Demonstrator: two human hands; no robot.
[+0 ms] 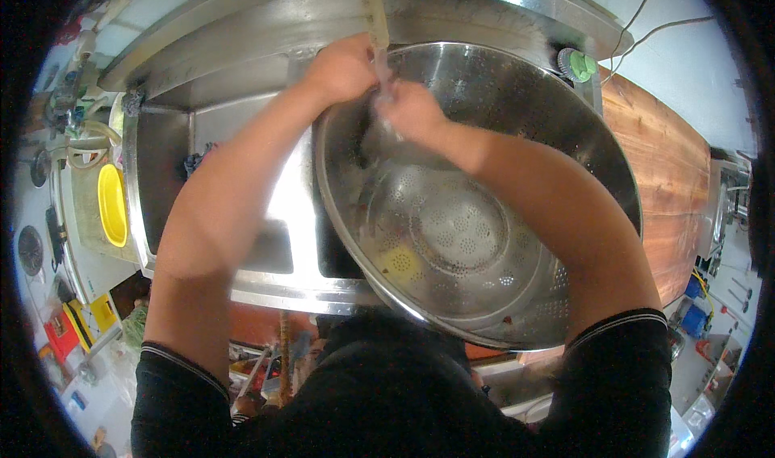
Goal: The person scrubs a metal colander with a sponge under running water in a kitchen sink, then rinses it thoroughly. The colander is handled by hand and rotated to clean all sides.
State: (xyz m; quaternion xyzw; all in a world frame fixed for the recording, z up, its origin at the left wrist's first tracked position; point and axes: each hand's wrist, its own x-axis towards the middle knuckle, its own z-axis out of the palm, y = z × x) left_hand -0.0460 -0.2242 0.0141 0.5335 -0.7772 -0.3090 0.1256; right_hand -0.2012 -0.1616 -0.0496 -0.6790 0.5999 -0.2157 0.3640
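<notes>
A large perforated stainless steel basin (460, 222) lies before me, its left side over the sink. At the far left of its rim is my left hand (345, 69), fingers curled; what they touch is hidden. Close by, my right hand (415, 110) is bent inward over the inside of the basin, its fingers blurred. Water runs from a pale tap hose (374, 19) between the two hands and onto the fingers of the right one. Whether either hand grips something cannot be made out. A few small dark bits cling to the basin wall.
Left of the basin is a stainless steel sink (160, 149) with a dark scrubber in it. A metal scourer with a green handle (581, 66) rests at the back right. A wooden board (657, 173) lies to the right, a yellow plastic basin (112, 205) to the left.
</notes>
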